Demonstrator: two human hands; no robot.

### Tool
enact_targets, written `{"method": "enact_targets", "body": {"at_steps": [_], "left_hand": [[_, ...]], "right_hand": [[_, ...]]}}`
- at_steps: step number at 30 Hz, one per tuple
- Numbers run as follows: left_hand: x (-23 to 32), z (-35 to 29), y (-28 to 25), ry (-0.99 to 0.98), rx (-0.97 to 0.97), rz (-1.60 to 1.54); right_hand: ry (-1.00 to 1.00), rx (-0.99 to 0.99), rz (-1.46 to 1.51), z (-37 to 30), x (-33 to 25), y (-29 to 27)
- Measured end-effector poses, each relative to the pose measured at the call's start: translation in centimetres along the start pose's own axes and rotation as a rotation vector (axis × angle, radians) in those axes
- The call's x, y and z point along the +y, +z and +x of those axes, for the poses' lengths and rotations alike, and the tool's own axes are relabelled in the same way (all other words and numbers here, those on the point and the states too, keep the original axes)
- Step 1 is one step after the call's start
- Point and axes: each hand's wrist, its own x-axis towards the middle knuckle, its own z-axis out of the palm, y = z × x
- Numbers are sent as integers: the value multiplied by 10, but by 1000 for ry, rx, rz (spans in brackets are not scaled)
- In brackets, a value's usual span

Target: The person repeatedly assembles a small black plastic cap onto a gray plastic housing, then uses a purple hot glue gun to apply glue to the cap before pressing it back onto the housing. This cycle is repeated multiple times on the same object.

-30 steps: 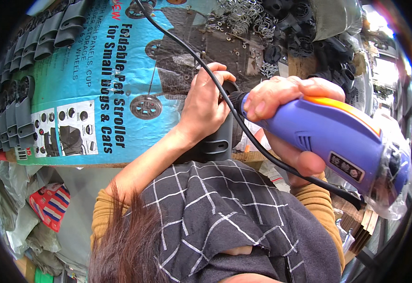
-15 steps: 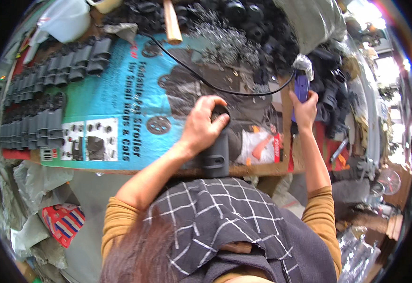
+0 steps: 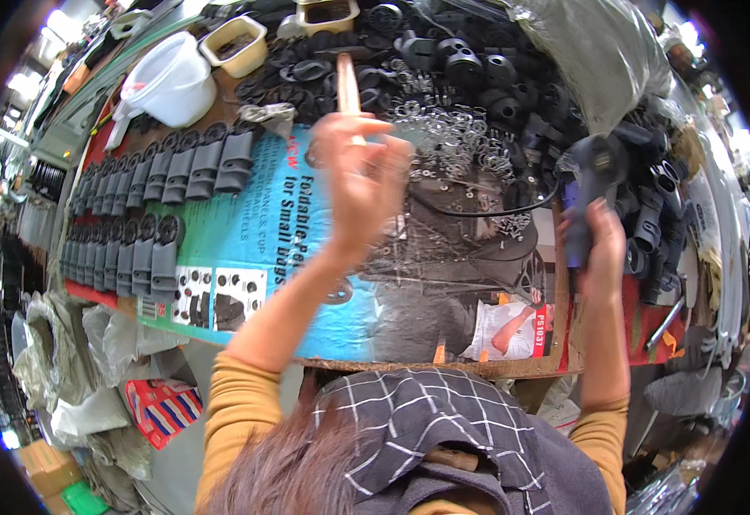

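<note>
My left hand (image 3: 362, 184) is smeared by motion over the printed sheet. Its fingers overlap the lower end of a wooden handle (image 3: 348, 84); whether they grip it, I cannot tell. At the right, my right hand (image 3: 605, 249) is closed on a dark grey plastic part (image 3: 596, 184) with a round end, held upright. Just behind that part shows a purple tool (image 3: 571, 225), mostly hidden; whether this hand also touches it is unclear. A black cable (image 3: 478, 212) curves from near the tool across the sheet.
Two rows of grey plastic parts (image 3: 167, 170) stand at the left. Behind them are a white tub (image 3: 173, 81) and a cream container (image 3: 236, 45). Metal rings (image 3: 456, 129) and black fittings (image 3: 499, 73) are heaped at the back. A grey bag (image 3: 598, 60) hangs over the right rear.
The grey plastic part has passed from my left hand at the front edge to my right hand. My left hand has moved forward to the wooden handle. The view has shifted.
</note>
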Motion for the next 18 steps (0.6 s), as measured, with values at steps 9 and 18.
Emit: {"method": "enact_targets", "body": {"at_steps": [9,18], "left_hand": [[-149,82,-175,-535,-360,1225],[-70,62,-162,-764,-428,952]], "right_hand": [[-395,788,-266,192,-113,-172],[-882,-433,-918,81,29,130]]}}
